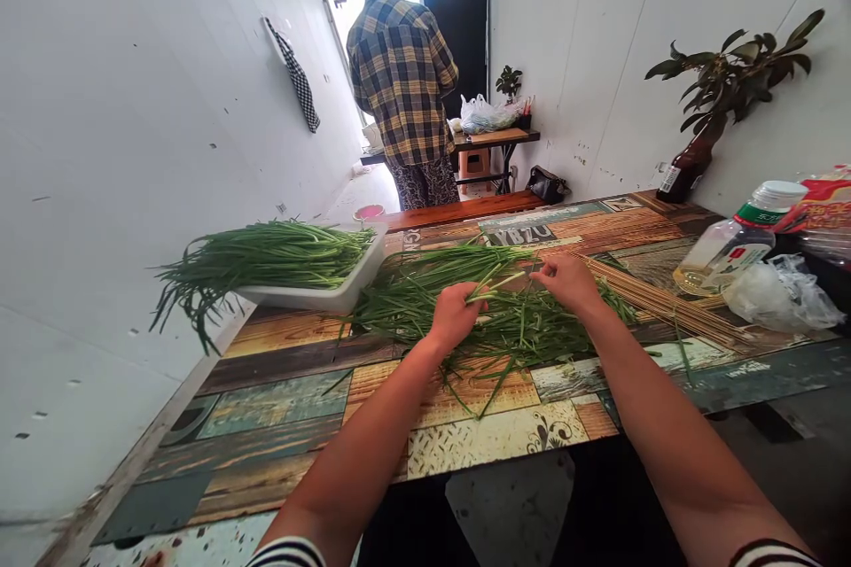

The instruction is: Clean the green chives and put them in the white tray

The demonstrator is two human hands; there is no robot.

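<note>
My left hand (458, 316) is closed around a few garlic chives (495, 287), their pale stem ends pointing right. Close by on the right, my right hand (567, 280) is pinched at the tips of those stems; what lies between its fingers is too small to make out. Loose chive leaves (532, 328) are heaped on the table beneath both hands. Just beyond them lies a bundle of chives (458, 261) with its stems to the right. Thin bamboo skewers (655, 297) are spread beside my right wrist.
A white tub (312, 297) piled with chives (285, 252) stands at the left of the patchwork table (279, 407). On the right are a plastic bottle (737, 239), a clear bag (781, 292) and a brown bottle (691, 161) holding a plant. A person (402, 80) stands beyond the table.
</note>
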